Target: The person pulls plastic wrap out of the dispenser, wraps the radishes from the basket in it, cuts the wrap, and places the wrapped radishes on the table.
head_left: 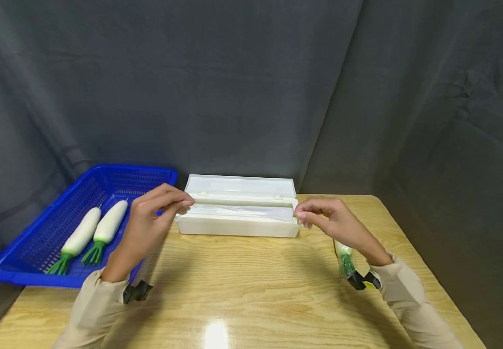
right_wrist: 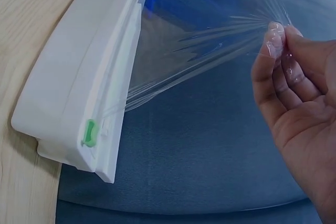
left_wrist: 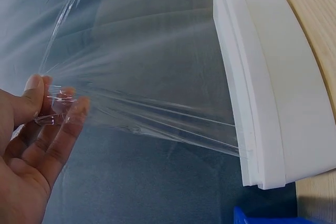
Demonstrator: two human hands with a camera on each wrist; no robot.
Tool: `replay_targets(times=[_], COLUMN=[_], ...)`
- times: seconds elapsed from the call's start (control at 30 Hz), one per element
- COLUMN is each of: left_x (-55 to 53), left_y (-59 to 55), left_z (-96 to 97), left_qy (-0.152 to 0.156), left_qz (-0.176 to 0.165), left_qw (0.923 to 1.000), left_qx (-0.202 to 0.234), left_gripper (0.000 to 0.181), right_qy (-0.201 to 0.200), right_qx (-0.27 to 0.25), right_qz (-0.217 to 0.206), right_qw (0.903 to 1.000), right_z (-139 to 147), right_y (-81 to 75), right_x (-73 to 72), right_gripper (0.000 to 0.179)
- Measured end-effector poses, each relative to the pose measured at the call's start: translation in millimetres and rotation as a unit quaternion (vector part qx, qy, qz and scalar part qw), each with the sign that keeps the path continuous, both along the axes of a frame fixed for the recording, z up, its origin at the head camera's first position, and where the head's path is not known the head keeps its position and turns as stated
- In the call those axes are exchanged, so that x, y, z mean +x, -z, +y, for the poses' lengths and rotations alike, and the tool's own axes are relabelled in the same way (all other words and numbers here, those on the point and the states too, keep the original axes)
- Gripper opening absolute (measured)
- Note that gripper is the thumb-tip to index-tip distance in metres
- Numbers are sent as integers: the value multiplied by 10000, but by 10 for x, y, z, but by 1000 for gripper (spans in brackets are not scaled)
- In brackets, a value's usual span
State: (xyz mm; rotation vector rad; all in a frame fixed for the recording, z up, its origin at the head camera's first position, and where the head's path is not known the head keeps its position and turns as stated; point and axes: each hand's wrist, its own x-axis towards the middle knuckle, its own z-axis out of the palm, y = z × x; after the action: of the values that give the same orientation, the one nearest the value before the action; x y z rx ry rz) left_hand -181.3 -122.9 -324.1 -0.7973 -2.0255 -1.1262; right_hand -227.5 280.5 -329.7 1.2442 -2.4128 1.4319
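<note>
A sheet of clear plastic wrap [left_wrist: 157, 61] stretches out of a long white dispenser box [head_left: 238, 228], whose lid [head_left: 240, 185] is tipped back. My left hand [head_left: 157, 213] pinches one corner of the sheet between thumb and fingers, above the box's left end. At the other end my right hand [head_left: 327, 218] pinches the opposite corner. In both wrist views the film is creased toward the fingertips and runs back to the box's slot. A green slider [right_wrist: 90, 132] sits at the box's right end.
On the left a blue perforated basket [head_left: 33, 278] holds two white radishes [head_left: 111, 222] with green tops. Under my right forearm lies another radish [head_left: 344, 254] in shiny film. The wooden table [head_left: 234, 286] meets dark curtains [head_left: 242, 97] behind and at the sides.
</note>
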Motion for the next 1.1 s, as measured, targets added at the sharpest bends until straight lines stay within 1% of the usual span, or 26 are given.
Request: replay_targets(times=[0.1, 0.27, 0.33, 0.47, 0.57, 0.77, 0.83, 0.9, 0.97, 1.1], left_x=[5, 19, 27, 32, 40, 75, 81, 77, 72, 77], left_y=[-10, -36, -49, -64, -77, -104, -111, -115, -117, -119], left_z=[-3, -13, -13, -1, -7, -69, -76, -74, -68, -62], left_qy=[114, 358, 415, 614, 768, 909, 952, 1041, 1198, 1526], left_qz=[26, -40, -28, 148, 181, -337, -392, -324, -225, -151], left_qw=[9999, 9991, 9988, 9974, 9962, 9948, 9942, 9933, 9913, 9854], left_qx=[71, 218, 250, 337, 372, 316, 324, 388, 492, 742], left_gripper=[26, 29, 30, 33, 34, 28, 28, 27, 26, 22], right_qy=[-76, -247, -254, -217, -215, -318, -337, -324, -292, -306], right_qx=[-23, -36, -31, -9, 54, 193, 201, 203, 203, 193], right_qz=[59, 148, 176, 174, 117, -2, -1, 25, 41, -1], right_qw=[10000, 9996, 9995, 9996, 9997, 9993, 9992, 9993, 9994, 9993], right_z=[0, 6, 10, 26, 40, 50, 51, 53, 53, 53], right_y=[-14, -42, -55, -72, -87, -129, -141, -152, -162, -181], right_x=[9, 28, 35, 44, 49, 69, 81, 92, 100, 117], right_gripper=[14, 19, 19, 19, 19, 17, 16, 16, 17, 18])
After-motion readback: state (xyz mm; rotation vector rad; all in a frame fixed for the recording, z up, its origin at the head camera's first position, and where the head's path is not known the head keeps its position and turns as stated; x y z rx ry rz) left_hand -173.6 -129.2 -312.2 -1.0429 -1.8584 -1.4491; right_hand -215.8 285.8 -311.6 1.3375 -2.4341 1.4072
